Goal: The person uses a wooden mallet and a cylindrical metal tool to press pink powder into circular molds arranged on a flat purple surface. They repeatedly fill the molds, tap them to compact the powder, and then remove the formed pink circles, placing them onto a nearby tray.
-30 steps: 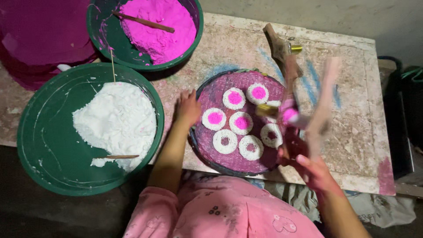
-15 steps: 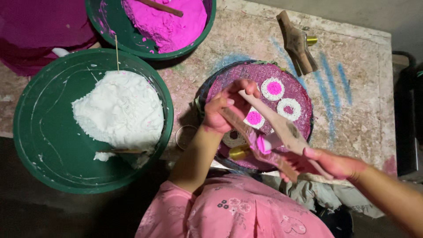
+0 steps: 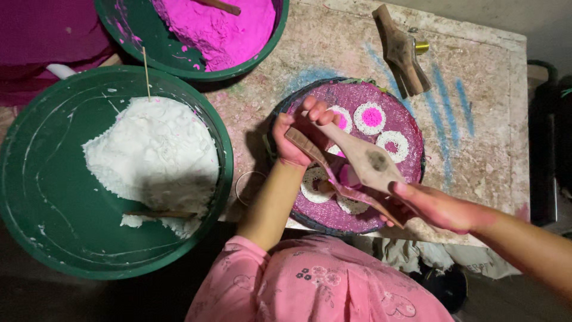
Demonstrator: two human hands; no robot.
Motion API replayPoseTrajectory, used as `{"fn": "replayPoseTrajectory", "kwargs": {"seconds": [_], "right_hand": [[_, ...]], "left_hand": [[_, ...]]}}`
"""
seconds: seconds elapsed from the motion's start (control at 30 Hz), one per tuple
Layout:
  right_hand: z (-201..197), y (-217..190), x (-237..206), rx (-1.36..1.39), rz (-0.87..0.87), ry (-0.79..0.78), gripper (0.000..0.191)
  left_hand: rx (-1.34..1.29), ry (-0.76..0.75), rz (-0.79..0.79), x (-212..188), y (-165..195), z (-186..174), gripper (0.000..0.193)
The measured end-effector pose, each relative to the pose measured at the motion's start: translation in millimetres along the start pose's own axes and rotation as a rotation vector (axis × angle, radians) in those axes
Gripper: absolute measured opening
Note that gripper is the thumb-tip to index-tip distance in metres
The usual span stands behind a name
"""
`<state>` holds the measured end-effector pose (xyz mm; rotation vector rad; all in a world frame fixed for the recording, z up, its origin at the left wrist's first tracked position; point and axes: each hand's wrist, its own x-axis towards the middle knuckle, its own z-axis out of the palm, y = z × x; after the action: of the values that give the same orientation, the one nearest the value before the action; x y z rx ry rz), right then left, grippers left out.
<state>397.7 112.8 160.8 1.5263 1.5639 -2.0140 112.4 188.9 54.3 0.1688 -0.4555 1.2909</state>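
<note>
A round purple tray (image 3: 405, 173) lies on the table with several white ring-shaped pieces, some with pink centres (image 3: 372, 117). My left hand (image 3: 301, 137) rests over the tray's left side, fingers curled on one end of a hinged wooden mould (image 3: 357, 164). My right hand (image 3: 438, 206) grips the mould's handles at the tray's near right edge. The mould is held low over the tray, pink-stained inside, and hides some pieces beneath it.
A large green basin (image 3: 36, 209) with white powder (image 3: 155, 155) and a small stick sits at left. A second green basin (image 3: 137, 30) of pink powder (image 3: 220, 30) sits behind. Another wooden mould (image 3: 402, 50) lies at the back on the stained stone table (image 3: 476, 119).
The mould came down from upright at the right to lie low across the tray. My left hand moved from the tray's left rim onto the mould's end.
</note>
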Motion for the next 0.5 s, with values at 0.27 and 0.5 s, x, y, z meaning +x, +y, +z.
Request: {"fn": "replayPoseTrajectory", "kwargs": {"seconds": [0.27, 0.5], "right_hand": [[27, 11, 21, -0.160, 0.030, 0.261, 0.085], [24, 8, 20, -0.220, 0.028, 0.241, 0.083]], "left_hand": [[-0.079, -0.062, -0.038, -11, 19, -40, 0.028], [-0.059, -0.046, 0.013, -13, 10, -34, 0.026]]}}
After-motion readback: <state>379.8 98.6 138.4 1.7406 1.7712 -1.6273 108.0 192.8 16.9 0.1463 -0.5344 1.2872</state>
